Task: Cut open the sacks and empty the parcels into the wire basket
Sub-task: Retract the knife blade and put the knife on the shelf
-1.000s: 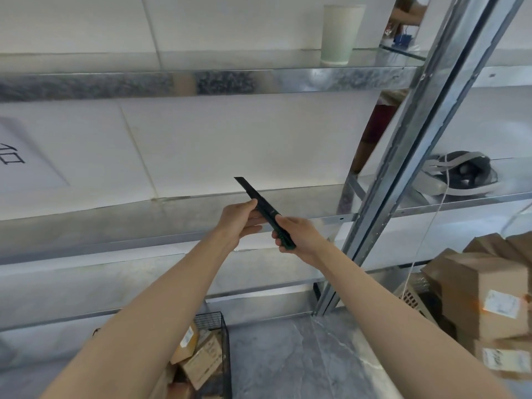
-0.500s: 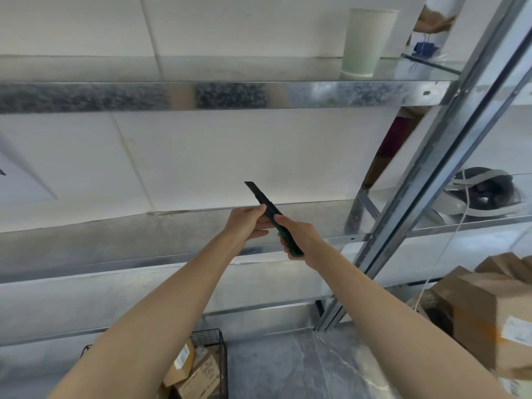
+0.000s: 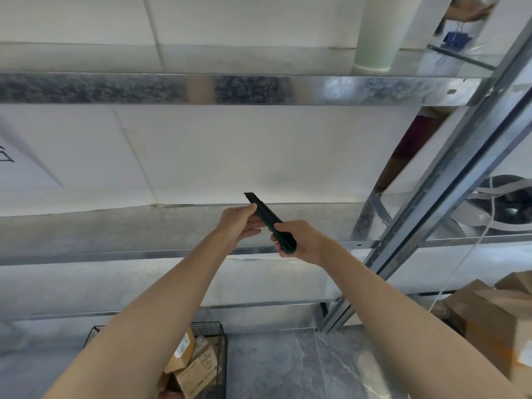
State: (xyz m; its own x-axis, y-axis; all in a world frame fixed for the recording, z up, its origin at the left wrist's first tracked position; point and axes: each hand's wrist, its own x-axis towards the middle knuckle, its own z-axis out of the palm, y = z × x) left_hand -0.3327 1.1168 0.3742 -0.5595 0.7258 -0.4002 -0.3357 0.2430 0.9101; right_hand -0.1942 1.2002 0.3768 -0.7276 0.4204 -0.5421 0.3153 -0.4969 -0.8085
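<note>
Hands first: what are they doing?

Both are holding a dark green utility knife (image 3: 269, 218) out in front of the metal shelving (image 3: 144, 87). The right hand (image 3: 300, 240) is wrapping its fingers round the butt end. The left hand (image 3: 239, 223) is pinching the middle of the body, thumb on top and fingers underneath.

And how is the knife lying?

It is slanting, its tip pointing up and away to the left, and it is touching nothing but the two hands. Whether the blade is sticking out, I cannot tell.

Where is the wire basket sitting?

The black wire basket (image 3: 222, 338) is standing on the grey floor (image 3: 288, 370) well below the hands, partly hidden by the left forearm. Brown cardboard parcels (image 3: 198, 370) with white labels are lying inside it. More cardboard boxes (image 3: 495, 321) are sitting stacked at the far right, and a pale paper cup (image 3: 375, 33) is standing up on the shelving
</note>
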